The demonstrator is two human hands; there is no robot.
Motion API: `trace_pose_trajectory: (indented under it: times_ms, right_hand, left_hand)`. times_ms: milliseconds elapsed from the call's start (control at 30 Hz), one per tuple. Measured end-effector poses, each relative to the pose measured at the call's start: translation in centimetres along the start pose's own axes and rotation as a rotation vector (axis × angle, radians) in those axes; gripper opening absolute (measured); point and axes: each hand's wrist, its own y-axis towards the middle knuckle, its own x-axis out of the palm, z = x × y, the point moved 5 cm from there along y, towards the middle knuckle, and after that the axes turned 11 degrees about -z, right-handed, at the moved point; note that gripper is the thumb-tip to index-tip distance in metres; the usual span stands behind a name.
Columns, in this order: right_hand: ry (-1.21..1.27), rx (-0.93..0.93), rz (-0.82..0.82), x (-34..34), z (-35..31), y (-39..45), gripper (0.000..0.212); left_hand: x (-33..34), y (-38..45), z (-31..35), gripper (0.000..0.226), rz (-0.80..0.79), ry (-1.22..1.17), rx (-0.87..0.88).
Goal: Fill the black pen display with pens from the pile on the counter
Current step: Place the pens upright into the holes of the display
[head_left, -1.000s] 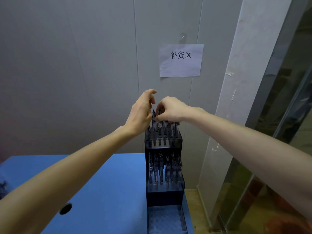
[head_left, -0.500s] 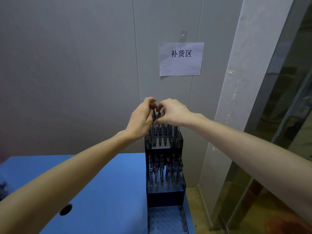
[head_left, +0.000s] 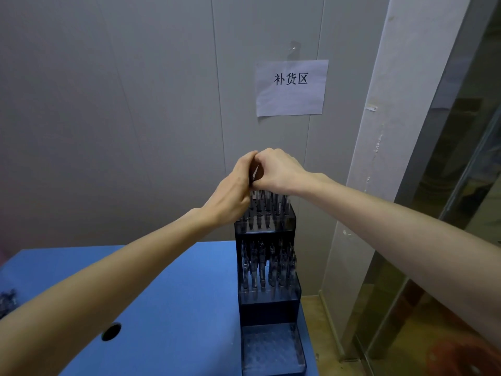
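Your 2 bare hands meet above the top tier of the black pen display [head_left: 267, 267], a 3-tier stepped rack standing at the right edge of the blue counter [head_left: 173, 289]. Your left hand [head_left: 233, 194] and right hand [head_left: 276, 172] are curled together, knuckles touching, directly over the upright pens in the top tier [head_left: 267, 210]. Each grip looks clenched, but what the fingers hold is hidden, so you cannot tell whether a pen is between them. The top tier looks nearly full, and the middle tier [head_left: 268, 270] also holds many pens. The bottom tier [head_left: 272, 351] shows only empty holes, so roughly 1 tier is left to fill. A dark cluster at the counter's far left edge, likely the pen pile [head_left: 6, 301], lies well apart from the display. A paper sign [head_left: 291, 88] hangs on the wall behind.
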Motion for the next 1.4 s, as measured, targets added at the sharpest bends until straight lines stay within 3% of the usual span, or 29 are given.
trace_pose_trajectory:
  times_ms: [133, 433, 567, 900, 1067, 1167, 1300, 1400]
  right_hand:
    - [0.003, 0.002, 0.0, 0.3, 0.2, -0.2, 0.027]
    - [-0.076, -0.056, 0.032, 0.4, -0.3, -1.0, 0.048]
    - [-0.126, -0.058, 0.026, 1.2, -0.5, -1.1, 0.056]
    - [-0.162, -0.028, 0.018, 1.5, 0.0, -1.0, 0.063]
    - [-0.362, -0.1, 0.111, 0.8, -0.6, -1.5, 0.058]
    - [-0.457, -0.084, 0.055, 1.9, -0.4, -1.3, 0.06]
    - [-0.396, -0.047, -0.083, 3.8, 0.2, -1.1, 0.064]
    - [-0.417, -0.043, -0.1, 4.5, 0.3, -1.3, 0.07]
  left_hand:
    - [0.4, -0.4, -0.1, 0.097, -0.049, 0.062, 0.019]
    - [-0.9, -0.9, 0.0, 0.079, 0.054, 0.168, 0.137]
    - [-1.7, -0.9, -1.1, 0.07, 0.077, 0.209, 0.041]
    - [-1.3, -1.6, -3.4, 0.078, -0.086, 0.36, -0.118]
    - [-1.0, -1.7, -4.0, 0.081, -0.158, 0.434, -0.18]
    - [-0.9, -1.4, -4.3, 0.08, -0.19, 0.457, -0.208]
    - [-0.3, -1.2, -4.4, 0.081, -0.261, 0.485, -0.226]
    - [0.5, -1.5, -4.8, 0.085, -0.313, 0.503, -0.232]
